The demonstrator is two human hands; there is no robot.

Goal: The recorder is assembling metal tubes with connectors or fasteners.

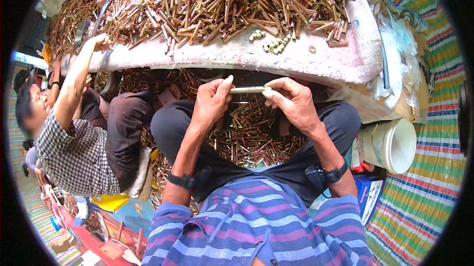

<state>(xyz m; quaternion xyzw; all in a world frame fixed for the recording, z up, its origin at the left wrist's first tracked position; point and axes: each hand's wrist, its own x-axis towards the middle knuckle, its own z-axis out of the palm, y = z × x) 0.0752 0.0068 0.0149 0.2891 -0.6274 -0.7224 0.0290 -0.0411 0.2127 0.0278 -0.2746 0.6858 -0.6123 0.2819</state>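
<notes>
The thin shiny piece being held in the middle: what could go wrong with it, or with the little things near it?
The thin piece might slip, since the left grip and right grip pinch only its ends; it could get lost in the metal heap below. A bump might also knock the small pale pieces off the padded surface, as they lie loose toward its near edge.

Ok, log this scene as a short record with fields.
Left hand: pinching one end of a slim tube
Right hand: fingertips at the tube's other end
Work surface: pale cloth, heaped with coppery tubes
Small parts: cluster of pale pieces near the front edge
Left side: co-worker in checked shirt, one arm raised
Right side: white bucket
</notes>
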